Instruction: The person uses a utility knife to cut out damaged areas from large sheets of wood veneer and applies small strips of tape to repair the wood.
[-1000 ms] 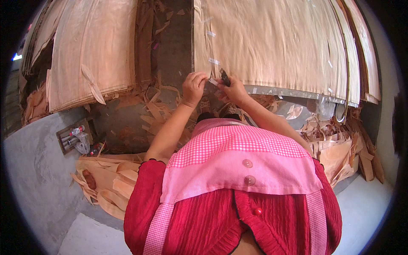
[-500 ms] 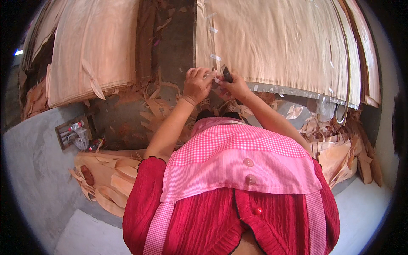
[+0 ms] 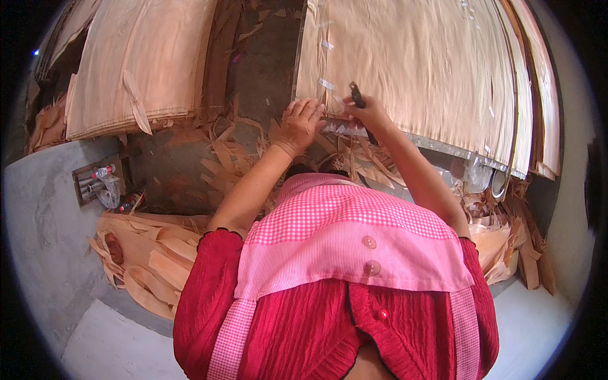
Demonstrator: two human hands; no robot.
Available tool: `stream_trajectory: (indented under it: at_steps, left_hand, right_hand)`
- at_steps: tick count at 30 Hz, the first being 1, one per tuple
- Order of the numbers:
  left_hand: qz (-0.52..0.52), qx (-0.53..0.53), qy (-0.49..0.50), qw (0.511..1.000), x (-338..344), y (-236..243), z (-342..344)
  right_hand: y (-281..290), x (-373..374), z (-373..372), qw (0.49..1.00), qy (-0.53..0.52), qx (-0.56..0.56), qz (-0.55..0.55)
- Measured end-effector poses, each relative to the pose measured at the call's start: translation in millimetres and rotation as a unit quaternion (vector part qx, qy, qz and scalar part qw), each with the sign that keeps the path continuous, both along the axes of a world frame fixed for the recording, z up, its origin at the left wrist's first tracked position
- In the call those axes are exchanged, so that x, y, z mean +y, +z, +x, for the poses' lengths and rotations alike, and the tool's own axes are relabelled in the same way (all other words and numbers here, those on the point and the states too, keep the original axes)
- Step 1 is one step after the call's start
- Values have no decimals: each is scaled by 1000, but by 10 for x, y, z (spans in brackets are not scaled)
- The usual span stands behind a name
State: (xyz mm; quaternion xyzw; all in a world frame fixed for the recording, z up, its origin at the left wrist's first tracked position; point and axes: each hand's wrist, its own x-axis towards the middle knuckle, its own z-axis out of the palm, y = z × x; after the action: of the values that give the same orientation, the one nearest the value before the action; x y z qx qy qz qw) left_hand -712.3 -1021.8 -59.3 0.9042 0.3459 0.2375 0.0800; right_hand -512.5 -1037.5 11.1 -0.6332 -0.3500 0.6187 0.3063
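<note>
Concrete floor w/ veneer scraps (image 3: 221,158) everywhere. Left hand (image 3: 299,123) lies flat, fingers spread, on the near-left corner of the big veneer sheet (image 3: 411,69); right hand (image 3: 367,114) is closed round a small dark tool (image 3: 357,95). A few tape bits (image 3: 326,83) are already on that edge, prob more to go. Room's tight: scraps below, gap to the left stack (image 3: 139,63).

Two hands (image 3: 301,123), one dark tool (image 3: 358,95), two veneer stacks (image 3: 430,63), two buttons (image 3: 368,242).

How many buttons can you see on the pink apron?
2: one pink button at the middle of the apron, a second pink button just below it. Others may be hidden.
</note>
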Motion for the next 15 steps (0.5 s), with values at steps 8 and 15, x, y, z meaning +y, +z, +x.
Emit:
stream_trajectory:
  at_steps: [8, 15]
  left_hand:
    - [-24, -41, 47, 998, -150, -32, 31]
    - [-89, -77, 46, 992, -162, 26, -44]
  right_hand:
    - [-125, 327, -223, 997, 60, 5, -37]
    - [-204, 292, -146, 995, 12, 64, -76]
